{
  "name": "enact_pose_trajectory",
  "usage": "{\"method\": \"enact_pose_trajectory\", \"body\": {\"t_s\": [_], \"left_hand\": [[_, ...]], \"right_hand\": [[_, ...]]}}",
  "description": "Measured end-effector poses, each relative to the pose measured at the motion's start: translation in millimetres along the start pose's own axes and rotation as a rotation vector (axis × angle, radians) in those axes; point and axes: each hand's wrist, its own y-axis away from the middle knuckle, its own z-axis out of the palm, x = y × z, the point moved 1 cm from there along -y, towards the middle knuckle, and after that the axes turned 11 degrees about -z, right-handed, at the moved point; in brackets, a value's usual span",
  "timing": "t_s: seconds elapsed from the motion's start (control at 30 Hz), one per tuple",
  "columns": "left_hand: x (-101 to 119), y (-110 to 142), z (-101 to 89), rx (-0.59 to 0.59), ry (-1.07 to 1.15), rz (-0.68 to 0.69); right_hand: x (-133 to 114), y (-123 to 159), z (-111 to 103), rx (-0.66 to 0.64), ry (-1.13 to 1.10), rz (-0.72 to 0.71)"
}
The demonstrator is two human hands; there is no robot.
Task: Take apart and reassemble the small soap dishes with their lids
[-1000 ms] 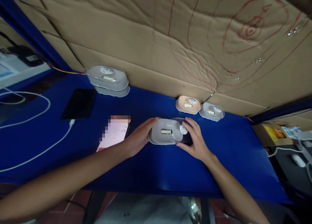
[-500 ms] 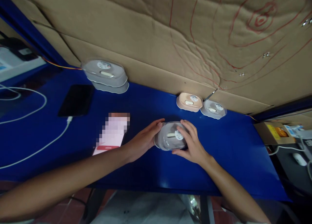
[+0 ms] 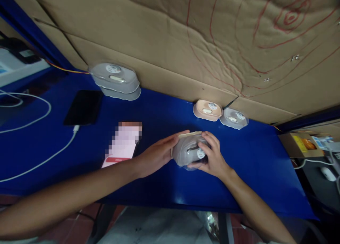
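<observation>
Gripping grey box point(image 3: 179, 150), left hand point(image 3: 158, 152); clasping clear lid point(image 3: 193, 156), right hand point(image 3: 214, 158); seating seemingly unfinished; other boxes point(image 3: 207, 110) lidded, back edge of table point(image 3: 164, 111).

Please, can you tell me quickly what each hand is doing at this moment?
Left hand: closed, holding the grey box at one end.
Right hand: closed, holding the clear lid, fingers beside the round sticker.

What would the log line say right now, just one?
left hand: holds grey container | right hand: grips clear lid | lid: overlaps container, seating unclear | back of blue table: peach container
</observation>
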Motion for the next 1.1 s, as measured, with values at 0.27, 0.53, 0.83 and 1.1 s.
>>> {"method": "enact_pose_trajectory", "body": {"t_s": [0.27,0.53,0.83,1.1], "left_hand": [[-7.6,1.9,1.7,-0.07,-0.061,0.02],[-5.6,2.2,1.1,-0.045,-0.009,0.026],[-7.8,-2.3,-4.0,0.058,0.107,-0.044],[-8.2,-2.6,-4.9,0.104,0.13,-0.048]], "right_hand": [[-2.2,1.8,-3.4,0.031,0.062,-0.053],[-1.0,-1.6,-0.3,0.003,0.003,0.01],[-4.5,-5.1,0.9,-0.135,0.011,0.045],[-13.7,-9.8,0.8,-0.182,0.085,0.021]]}}
